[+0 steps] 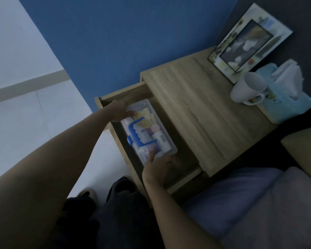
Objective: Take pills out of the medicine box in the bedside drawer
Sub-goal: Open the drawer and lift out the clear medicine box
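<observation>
We've got the medicine box lying in the open drawer, long axis running L hand to R hand. Fingers of both clamp its two short ends, so it's a straight lift up.

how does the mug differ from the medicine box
The plain white ceramic mug stands on top of the wooden bedside table; the clear plastic medicine box with the blue handle lies down in the open drawer. The mug is round and untouched; the box is flat, rectangular and held at both ends, left hand and right hand.
</observation>
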Demonstrator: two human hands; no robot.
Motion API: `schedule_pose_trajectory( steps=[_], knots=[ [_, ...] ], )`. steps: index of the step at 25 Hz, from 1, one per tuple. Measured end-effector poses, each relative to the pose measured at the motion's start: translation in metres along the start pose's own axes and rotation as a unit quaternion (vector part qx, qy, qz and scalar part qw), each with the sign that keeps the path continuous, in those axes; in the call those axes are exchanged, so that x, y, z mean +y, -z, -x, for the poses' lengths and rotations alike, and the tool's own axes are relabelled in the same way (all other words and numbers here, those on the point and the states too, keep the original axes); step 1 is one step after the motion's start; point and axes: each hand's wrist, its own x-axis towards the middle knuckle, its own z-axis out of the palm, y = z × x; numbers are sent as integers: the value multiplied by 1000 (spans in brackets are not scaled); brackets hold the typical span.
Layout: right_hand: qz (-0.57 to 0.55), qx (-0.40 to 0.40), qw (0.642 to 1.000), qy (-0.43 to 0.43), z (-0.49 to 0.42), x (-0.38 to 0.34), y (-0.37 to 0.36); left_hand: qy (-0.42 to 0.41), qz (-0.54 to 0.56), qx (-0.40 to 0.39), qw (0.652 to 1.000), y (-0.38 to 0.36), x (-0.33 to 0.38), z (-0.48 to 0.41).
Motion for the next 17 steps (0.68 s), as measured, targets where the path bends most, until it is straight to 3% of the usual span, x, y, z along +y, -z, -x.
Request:
schedule_pose_trajectory(
  steps=[2,6,8,12,17],
  knots=[
    [-25,4,999,26,14,-11,18,13,-13,27,999,25,6,18],
    [-196,-69,978,22,25,-43,54,28,-13,78,996,75,23,47],
    [-217,-49,972,76,19,-59,79,37,8,113,993,100,40,60],
    [-176,-9,964,197,-37,-81,131,51,56,181,981,132,79,71],
    [-76,-15,963,260,-125,-89,185,27,235,190,953,116,115,59]
  ],
)
